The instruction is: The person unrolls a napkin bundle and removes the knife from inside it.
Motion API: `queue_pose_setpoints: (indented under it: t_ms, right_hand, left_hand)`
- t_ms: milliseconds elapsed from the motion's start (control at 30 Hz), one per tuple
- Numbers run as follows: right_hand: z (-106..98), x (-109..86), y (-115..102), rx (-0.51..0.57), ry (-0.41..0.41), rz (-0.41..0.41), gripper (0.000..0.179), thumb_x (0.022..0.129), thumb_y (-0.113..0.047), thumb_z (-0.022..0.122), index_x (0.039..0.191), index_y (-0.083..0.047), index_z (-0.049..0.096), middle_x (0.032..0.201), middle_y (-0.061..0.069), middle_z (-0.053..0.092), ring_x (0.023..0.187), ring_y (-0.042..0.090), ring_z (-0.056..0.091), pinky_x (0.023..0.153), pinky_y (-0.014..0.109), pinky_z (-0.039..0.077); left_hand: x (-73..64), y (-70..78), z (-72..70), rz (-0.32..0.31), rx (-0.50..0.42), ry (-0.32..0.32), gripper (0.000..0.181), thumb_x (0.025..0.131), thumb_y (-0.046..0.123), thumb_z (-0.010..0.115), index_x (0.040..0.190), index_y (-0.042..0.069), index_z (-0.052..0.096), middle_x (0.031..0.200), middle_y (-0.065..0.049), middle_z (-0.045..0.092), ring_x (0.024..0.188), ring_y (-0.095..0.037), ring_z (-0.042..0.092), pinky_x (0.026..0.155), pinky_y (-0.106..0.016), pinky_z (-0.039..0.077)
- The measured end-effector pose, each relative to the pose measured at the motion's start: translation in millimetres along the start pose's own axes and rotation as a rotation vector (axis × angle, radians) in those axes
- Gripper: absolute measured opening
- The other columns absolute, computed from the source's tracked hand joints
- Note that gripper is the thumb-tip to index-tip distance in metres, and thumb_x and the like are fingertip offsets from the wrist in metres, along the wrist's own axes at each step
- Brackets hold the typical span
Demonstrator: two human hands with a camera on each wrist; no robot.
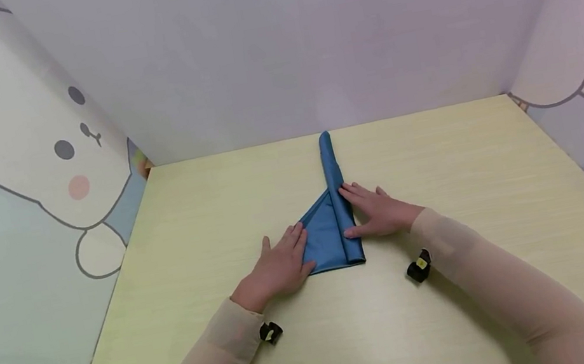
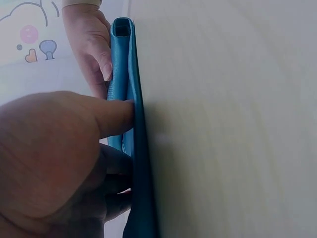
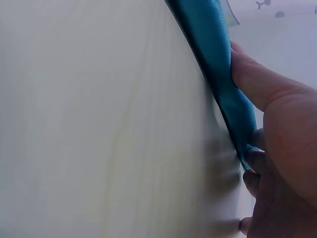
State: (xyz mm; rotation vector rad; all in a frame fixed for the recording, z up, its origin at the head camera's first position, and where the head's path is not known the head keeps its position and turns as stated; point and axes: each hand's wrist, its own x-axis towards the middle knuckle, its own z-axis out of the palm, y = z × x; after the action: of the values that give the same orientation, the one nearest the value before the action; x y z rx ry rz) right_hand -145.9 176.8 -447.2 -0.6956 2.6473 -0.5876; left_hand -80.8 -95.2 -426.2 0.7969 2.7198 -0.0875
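Note:
A shiny blue cloth [image 1: 324, 244] lies on the table, its right side rolled into an upright-running tube [image 1: 337, 200] whose narrow end points to the far edge. The left part is flat, with a slanting folded edge. On that flat part my left hand [image 1: 281, 266] rests with extended fingers, thumb near the front edge. My right hand [image 1: 380, 211] touches the roll from the right, fingertips and thumb lying along it. In the left wrist view the hollow end of the roll [image 2: 119, 64] shows. The right wrist view has the thumb and fingers against the cloth [image 3: 213, 54].
The pale wood-grain table [image 1: 214, 201] meets a plain light wall [image 1: 270, 50] at its far edge. Panels with cartoon animals [image 1: 16, 125] flank both sides. Small black devices [image 1: 419, 267] hang at both wrists.

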Motion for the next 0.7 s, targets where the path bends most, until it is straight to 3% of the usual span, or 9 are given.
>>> queue_pose_setpoints:
  t_ms: [300, 467, 700]
  right_hand:
    - [-2, 1.7, -4, -0.013, 0.036, -0.027, 0.103, 0.083, -0.067, 0.059, 0.156, -0.012, 0.011, 0.161, 0.008, 0.007, 0.147, 0.028, 0.003, 0.108, 0.067, 0.007]
    - [-2, 8.0, -24, -0.015, 0.114, -0.083, 0.095, 0.087, -0.061, 0.059, 0.155, -0.009, 0.017, 0.161, 0.011, 0.01, 0.147, 0.03, 0.007, 0.105, 0.07, 0.013]
    - [14, 16.9, -46, -0.09, 0.156, -0.042, 0.094, 0.088, -0.064, 0.054, 0.155, -0.01, 0.018, 0.161, 0.013, 0.005, 0.146, 0.034, 0.001, 0.104, 0.07, 0.016]
  left_hand:
    - [-1.8, -0.8, -4.6, 0.005, -0.009, -0.003, 0.072, 0.1, 0.051, 0.041, 0.153, 0.007, 0.022, 0.161, -0.006, 0.013, 0.147, -0.021, 0.012, 0.106, -0.066, 0.019]
    - [-1.2, -2.9, -7.0, -0.007, -0.027, -0.015, 0.072, 0.099, 0.052, 0.042, 0.154, 0.008, 0.023, 0.161, -0.004, 0.013, 0.147, -0.02, 0.012, 0.106, -0.066, 0.018]
    - [0.4, -3.3, 0.2, 0.014, -0.047, 0.015, 0.073, 0.099, 0.053, 0.04, 0.153, 0.007, 0.024, 0.161, -0.005, 0.014, 0.146, -0.021, 0.013, 0.104, -0.067, 0.02]
